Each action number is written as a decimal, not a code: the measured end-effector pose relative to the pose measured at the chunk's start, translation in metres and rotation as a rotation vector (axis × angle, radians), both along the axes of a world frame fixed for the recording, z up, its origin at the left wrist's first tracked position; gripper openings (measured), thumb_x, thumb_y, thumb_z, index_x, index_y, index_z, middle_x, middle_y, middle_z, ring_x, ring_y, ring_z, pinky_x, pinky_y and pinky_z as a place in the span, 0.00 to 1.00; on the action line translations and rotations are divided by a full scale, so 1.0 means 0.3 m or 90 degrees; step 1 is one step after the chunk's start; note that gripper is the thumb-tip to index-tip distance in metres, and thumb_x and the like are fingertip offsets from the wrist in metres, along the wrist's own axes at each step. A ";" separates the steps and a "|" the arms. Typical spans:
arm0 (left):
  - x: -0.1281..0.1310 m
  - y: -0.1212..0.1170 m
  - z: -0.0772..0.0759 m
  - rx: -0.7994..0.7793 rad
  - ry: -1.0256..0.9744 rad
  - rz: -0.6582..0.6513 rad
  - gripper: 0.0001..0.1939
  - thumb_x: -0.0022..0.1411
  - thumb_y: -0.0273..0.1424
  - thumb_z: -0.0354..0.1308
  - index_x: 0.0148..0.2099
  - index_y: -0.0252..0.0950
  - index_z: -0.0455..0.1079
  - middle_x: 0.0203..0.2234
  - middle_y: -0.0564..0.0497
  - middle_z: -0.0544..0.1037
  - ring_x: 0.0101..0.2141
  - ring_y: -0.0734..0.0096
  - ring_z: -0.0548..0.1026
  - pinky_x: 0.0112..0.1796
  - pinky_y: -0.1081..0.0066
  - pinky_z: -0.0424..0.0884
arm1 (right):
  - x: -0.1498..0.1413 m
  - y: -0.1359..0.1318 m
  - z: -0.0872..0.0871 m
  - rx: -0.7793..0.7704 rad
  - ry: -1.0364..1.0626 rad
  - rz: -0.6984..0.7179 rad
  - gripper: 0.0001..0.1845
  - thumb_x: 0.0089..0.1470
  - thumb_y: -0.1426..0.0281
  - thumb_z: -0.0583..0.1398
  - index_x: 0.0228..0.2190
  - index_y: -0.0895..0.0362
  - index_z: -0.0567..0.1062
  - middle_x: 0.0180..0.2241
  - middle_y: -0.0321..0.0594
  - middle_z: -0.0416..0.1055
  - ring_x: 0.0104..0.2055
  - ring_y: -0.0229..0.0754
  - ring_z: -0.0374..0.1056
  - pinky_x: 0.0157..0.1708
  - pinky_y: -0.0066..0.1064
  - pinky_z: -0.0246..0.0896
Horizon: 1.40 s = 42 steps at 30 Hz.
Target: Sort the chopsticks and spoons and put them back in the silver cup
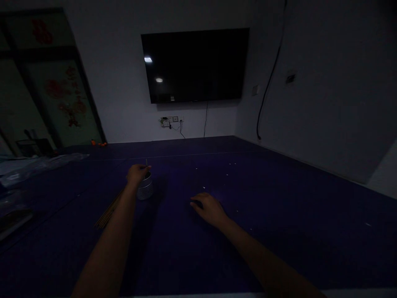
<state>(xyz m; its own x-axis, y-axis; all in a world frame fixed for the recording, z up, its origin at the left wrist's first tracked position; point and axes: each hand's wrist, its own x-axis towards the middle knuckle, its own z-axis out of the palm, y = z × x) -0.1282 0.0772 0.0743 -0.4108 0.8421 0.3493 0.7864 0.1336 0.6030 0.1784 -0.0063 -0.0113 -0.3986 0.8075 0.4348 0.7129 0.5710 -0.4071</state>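
Left hand (137, 174) in a tight pinch on a stick (147, 162) at the can (145, 189) — right hand (209, 207) loosely curled, empty.

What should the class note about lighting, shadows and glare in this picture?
Head view: very dim overall, fine detail lost; head view: bright reflections on the left part of the dark television; head view: soft shadow right of the can; head view: sticks dim, hard to count.

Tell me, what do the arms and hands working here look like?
They're a person's: the left hand and right hand are five-fingered and wear no gloves. The forearms are bare, with no sleeves, watch or bracelet visible. It's too dim to make out finer markings.
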 end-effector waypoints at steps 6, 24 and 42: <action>0.005 -0.010 0.002 -0.045 0.027 0.043 0.16 0.55 0.41 0.59 0.43 0.40 0.79 0.38 0.44 0.82 0.38 0.59 0.78 0.32 0.70 0.66 | -0.001 -0.005 0.000 0.001 0.004 0.003 0.14 0.59 0.66 0.57 0.43 0.54 0.79 0.45 0.44 0.77 0.48 0.46 0.71 0.50 0.38 0.63; -0.035 0.060 -0.039 0.164 -0.084 -0.006 0.12 0.52 0.35 0.59 0.34 0.34 0.79 0.32 0.43 0.82 0.34 0.62 0.79 0.33 0.71 0.69 | 0.000 0.002 -0.008 0.007 -0.006 0.011 0.14 0.59 0.66 0.56 0.43 0.55 0.79 0.45 0.45 0.77 0.48 0.46 0.71 0.50 0.39 0.63; -0.052 0.091 -0.087 0.261 -0.211 -0.014 0.15 0.52 0.36 0.57 0.37 0.31 0.76 0.33 0.42 0.81 0.32 0.64 0.79 0.30 0.72 0.71 | -0.003 0.014 -0.025 0.018 0.004 0.027 0.13 0.59 0.67 0.57 0.42 0.55 0.79 0.44 0.46 0.77 0.46 0.46 0.72 0.49 0.40 0.64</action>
